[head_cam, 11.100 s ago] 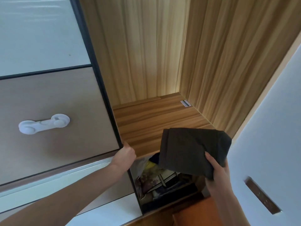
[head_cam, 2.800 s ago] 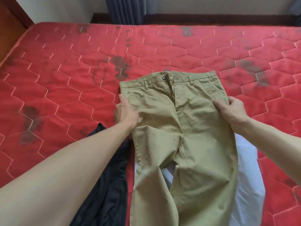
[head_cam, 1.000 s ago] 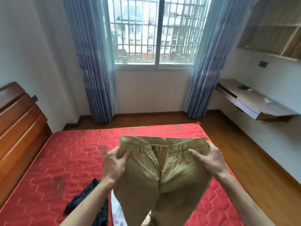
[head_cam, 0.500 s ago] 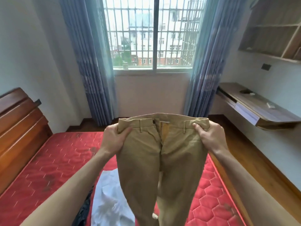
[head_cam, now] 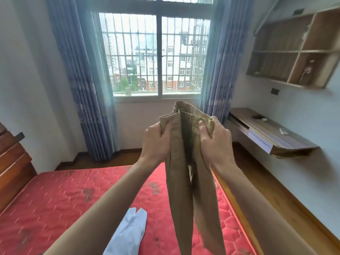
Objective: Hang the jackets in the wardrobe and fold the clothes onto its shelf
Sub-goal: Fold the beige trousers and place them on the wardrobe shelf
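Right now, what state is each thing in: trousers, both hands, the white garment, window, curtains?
Khaki trousers: held up, waistband brought together, legs hanging.
Left hand: grips waistband.
Right hand: grips waistband.
White garment: lying on red mattress.
Window: closed.
Curtains: drawn open.

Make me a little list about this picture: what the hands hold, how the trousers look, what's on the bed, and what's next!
left hand: left hand grips one side of the waistband
right hand: right hand grips the other side
trousers: tan trousers held up in the air, waist sides brought together, legs hanging down
bed: red mattress with a white garment lying on it
next, probably: finish folding the trousers for the shelf
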### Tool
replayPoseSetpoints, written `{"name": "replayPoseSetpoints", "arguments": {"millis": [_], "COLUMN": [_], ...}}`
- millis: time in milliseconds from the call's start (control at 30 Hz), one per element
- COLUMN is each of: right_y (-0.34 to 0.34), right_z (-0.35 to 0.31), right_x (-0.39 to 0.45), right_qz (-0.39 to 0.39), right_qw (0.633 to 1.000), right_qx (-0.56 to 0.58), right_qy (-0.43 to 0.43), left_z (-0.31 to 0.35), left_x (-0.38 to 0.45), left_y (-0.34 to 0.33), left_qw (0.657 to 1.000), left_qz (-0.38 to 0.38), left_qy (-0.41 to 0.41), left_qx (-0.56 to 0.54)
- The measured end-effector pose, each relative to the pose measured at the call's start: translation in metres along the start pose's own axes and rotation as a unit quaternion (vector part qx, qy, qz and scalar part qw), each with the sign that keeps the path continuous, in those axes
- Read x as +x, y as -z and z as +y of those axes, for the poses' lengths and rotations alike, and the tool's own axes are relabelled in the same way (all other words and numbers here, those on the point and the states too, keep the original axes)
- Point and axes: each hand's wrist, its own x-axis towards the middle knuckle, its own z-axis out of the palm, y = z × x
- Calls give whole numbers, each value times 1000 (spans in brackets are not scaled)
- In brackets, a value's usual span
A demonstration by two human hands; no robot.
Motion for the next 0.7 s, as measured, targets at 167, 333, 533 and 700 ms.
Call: {"name": "replayPoseSetpoints", "arguments": {"millis": [167,333,533,700], "right_y": [-13,-18,5,48], "right_z": [-17,-20,5,21], "right_x": [-17,-24,-22,4], "right_qz": [-41,-95,70,-77], "right_qw": [994,977,988,950], "right_qx": [100,191,101,284], "right_qy": [-13,-13,97,-100], "left_z": [17,32,32,41], "left_x": [-13,-26,-21,-26], "left_y": [-14,0,23,42], "left_qw": [997,986,975,968], "left_qz": [-22,-68,-52,-118], "left_qy": [14,-15,22,42], "left_qx": [-78,-152,-216,-217]}}
